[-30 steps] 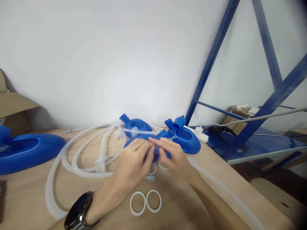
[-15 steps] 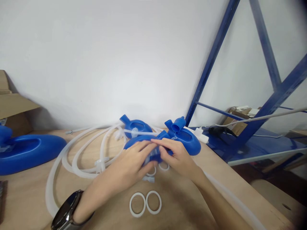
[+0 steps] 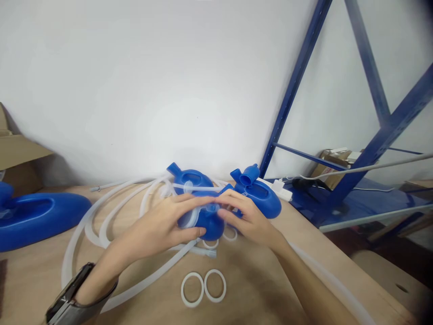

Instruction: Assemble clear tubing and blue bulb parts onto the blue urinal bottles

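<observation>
Between my two hands is a blue plastic bottle [image 3: 213, 225] with a rounded body and translucent fittings. My left hand [image 3: 169, 221] is wrapped round its left side, thumb low in front and fingers over the top, beside a translucent ring-shaped part [image 3: 192, 217]. The fingers of my right hand [image 3: 245, 214] are bent against the top right of the same bottle, near a small clear fitting [image 3: 212, 207]. Much of the bottle is hidden behind my fingers. Below it lie two white rings [image 3: 192, 304] side by side, with more white rings [image 3: 230, 239] partly covered nearer the bottle.
Behind are two blue bottles with handle holes, one left [image 3: 199, 178] and one right [image 3: 270, 207]. Coiled translucent tubing [image 3: 72, 243] spreads on the left, near another blue bottle [image 3: 67, 221] and a cardboard box [image 3: 23, 151]. A blue metal rack [image 3: 294, 99] stands right.
My left hand has moved left and opened its grip wider, showing more of the blue bottle and the translucent ring-shaped part. A length of tubing now runs below my left hand.
</observation>
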{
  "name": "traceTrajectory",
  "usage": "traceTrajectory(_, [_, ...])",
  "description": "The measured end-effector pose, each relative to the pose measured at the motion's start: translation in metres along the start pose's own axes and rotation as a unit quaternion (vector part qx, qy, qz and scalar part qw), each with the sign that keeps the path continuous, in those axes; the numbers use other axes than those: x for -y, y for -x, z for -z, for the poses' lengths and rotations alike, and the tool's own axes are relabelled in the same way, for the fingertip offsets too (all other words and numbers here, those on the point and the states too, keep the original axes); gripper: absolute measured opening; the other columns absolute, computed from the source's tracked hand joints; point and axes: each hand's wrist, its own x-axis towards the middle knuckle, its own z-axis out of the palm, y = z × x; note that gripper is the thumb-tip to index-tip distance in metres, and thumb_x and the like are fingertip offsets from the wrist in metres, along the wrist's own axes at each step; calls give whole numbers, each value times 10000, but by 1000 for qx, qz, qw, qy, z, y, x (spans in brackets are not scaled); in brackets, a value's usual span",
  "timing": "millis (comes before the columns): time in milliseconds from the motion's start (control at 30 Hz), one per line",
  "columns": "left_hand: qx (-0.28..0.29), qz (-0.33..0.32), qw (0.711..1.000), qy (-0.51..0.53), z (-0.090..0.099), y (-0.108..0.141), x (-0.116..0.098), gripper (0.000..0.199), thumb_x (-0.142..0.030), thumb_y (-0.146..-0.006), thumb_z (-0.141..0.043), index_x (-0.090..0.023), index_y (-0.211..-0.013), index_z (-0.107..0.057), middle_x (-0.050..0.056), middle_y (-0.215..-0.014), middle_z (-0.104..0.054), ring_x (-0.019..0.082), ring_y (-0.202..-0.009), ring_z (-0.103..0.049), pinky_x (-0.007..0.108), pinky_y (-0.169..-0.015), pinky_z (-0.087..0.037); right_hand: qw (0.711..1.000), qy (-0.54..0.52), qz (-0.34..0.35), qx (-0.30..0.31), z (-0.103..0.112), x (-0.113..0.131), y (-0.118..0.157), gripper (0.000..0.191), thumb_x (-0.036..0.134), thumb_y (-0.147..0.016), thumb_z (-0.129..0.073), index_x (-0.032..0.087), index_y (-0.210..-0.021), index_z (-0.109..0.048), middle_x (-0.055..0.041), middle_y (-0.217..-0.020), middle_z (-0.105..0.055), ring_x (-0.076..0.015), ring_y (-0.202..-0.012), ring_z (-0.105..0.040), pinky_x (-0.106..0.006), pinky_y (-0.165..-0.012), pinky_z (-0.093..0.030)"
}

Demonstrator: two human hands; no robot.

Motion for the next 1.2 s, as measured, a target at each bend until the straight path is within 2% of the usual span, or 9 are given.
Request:
traceTrajectory(200, [0,-11,1000,9,-4,-2,3,544,-474,-988,-672,-389,-1512,-557,23,-1416,-681,258,-1245,-643,381,-1031,-532,998,-7,-34,-44,-7,6,-3,307,371,-1059,-563,204,-873,-743,-30,-854,-715,-164,-777,-646,-291,-710,-498])
traceTrajectory(300, [-25,5,1000,17,2,0,7,575,-532,-994,-636,-414,-1543,-513,3,-1475,-651,269,-1268,-641,380,-1029,-543,997,-3,-48,-65,-3,3,-2,284,396,-1054,-556,217,-971,-760,-43,-944,-750,-188,-872,-680,-309,-773,-517])
traceTrajectory(400, [-109,82,990,19,18,7,17,680,-614,-977,-599,-400,-1600,-429,16,-1457,-665,307,-1215,-674,391,-950,-589,993,18,-91,-73,11,-5,-1,283,423,-1027,-585,236,-1150,-758,-58,-1063,-762,-211,-945,-696,-321,-791,-539])
traceTrajectory(500, [-211,167,963,26,39,16,31,813,-688,-920,-612,-382,-1630,-361,54,-1367,-707,321,-1104,-715,444,-901,-610,988,39,-149,-23,29,-15,0,314,452,-1013,-587,228,-1130,-772,-62,-1070,-774,-211,-887,-703,-330,-775,-546])
traceTrajectory(633, [-280,211,934,62,59,26,43,766,-772,-835,-623,-358,-1478,-567,28,-1223,-765,351,-1128,-715,466,-900,-613,967,39,-220,122,49,-30,5,385,508,-1009,-567,238,-1194,-770,-60,-1127,-781,-238,-955,-721,-361,-858,-553])
traceTrajectory(767, [-287,216,928,100,66,31,43,697,-704,-850,-638,-335,-1440,-599,-37,-973,-806,310,-1027,-761,384,-781,-622,916,89,-284,270,59,-50,13,502,532,-984,-571,232,-1365,-701,-88,-1141,-767,-278,-1002,-714,-391,-873,-554])
traceTrajectory(900, [-291,253,918,89,67,31,39,692,-728,-779,-680,-320,-1338,-681,2,-986,-823,330,-981,-778,423,-791,-626,877,177,-339,292,67,-61,19,501,455,-972,-568,166,-1366,-681,-109,-1039,-767,-290,-932,-708,-402,-849,-532])
traceTrajectory(1000, [-255,267,927,65,68,29,37,623,-734,-757,-693,-307,-1209,-732,22,-959,-820,327,-898,-778,417,-768,-613,861,175,-353,321,65,-51,18,529,465,-953,-597,173,-1388,-666,-100,-1020,-770,-282,-893,-713,-377,-798,-530])
traceTrajectory(1200, [-162,245,952,84,61,22,35,505,-658,-802,-709,-284,-1142,-707,-5,-809,-777,269,-772,-742,326,-662,-562,894,93,-210,384,1,-21,8,600,483,-961,-648,281,-1521,-570,-74,-1182,-766,-259,-1012,-711,-351,-858,-531])
